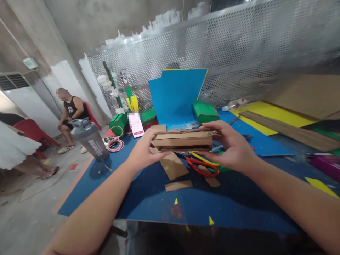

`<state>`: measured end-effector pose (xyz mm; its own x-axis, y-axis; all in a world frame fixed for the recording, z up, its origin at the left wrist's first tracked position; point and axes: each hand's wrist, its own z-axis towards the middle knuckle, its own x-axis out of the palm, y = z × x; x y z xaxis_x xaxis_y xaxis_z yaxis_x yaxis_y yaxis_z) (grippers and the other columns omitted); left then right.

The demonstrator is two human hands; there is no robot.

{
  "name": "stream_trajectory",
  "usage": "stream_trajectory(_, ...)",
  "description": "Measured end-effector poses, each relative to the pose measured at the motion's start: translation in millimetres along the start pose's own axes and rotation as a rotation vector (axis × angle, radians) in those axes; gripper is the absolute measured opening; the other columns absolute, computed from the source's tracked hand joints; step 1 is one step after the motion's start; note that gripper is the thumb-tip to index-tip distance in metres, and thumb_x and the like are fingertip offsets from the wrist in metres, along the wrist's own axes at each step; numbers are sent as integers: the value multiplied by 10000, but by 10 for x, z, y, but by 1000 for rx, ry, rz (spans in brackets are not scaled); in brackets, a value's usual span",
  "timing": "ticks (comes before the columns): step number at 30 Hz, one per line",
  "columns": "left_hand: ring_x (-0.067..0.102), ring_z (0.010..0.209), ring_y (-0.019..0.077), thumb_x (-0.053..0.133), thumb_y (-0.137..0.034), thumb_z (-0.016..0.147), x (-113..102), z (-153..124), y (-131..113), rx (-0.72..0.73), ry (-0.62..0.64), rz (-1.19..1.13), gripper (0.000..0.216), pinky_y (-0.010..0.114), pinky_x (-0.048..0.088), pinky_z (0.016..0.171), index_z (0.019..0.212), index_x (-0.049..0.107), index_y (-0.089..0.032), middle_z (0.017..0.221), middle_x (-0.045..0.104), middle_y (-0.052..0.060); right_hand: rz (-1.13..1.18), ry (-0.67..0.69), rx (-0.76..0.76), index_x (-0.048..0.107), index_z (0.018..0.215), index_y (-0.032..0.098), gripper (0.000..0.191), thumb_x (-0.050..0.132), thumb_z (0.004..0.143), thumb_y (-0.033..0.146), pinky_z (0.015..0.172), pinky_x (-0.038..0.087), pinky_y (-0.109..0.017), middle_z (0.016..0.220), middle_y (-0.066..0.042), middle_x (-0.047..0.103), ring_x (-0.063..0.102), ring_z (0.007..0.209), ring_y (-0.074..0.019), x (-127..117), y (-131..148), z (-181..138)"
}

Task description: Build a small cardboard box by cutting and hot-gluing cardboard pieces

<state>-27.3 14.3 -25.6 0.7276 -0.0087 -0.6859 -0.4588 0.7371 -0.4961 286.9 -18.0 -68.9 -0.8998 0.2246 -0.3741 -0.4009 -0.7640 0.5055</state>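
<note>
A small cardboard box (183, 139) is held up over the blue table between both hands. My left hand (146, 150) grips its left end, thumb below and fingers behind. At the right end, my right hand (230, 143) holds it with the fingers along the top and the thumb underneath. Scissors with red and yellow handles (203, 168) lie just under the box, close to my right hand. Cut cardboard pieces lie on the table beneath, among them a flat strip (178, 185) and a larger piece (174, 166).
A grey shaker bottle (91, 140) stands at the left edge beside a coiled pink cable (116, 144). A lit phone (135, 124) leans behind. Blue boards (177, 95) and green blocks (205, 112) stand at the back. Right lies a long cardboard strip (289, 129). Two people are at left.
</note>
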Motion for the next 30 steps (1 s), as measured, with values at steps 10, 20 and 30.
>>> stream_trajectory(10, 736, 1227, 316, 896, -345, 845, 17, 31, 62, -46, 77, 62, 628, 406, 643, 888, 1411, 638, -259, 1426, 723, 138, -40, 2, -68, 673, 1352, 322, 586, 920, 866, 535, 823, 703, -416, 1342, -136, 662, 702, 1217, -333, -28, 92, 52)
stream_trajectory(20, 741, 1169, 286, 910, -312, 827, 63, 35, 141, -55, 126, 59, 595, 431, 641, 919, 1365, 655, -285, 1335, 744, 100, -63, 73, -119, 659, 1302, 313, 594, 924, 843, 580, 806, 680, -440, 1286, -145, 727, 732, 1161, -350, -39, 170, 94)
stream_trajectory(30, 681, 1348, 351, 877, -255, 854, 87, 46, 93, 142, 117, 183, 626, 567, 578, 1141, 1421, 611, -273, 1420, 698, 138, -101, 75, -124, 690, 1243, 308, 557, 956, 808, 532, 760, 666, -420, 1209, -114, 784, 751, 1024, -305, -41, 245, 102)
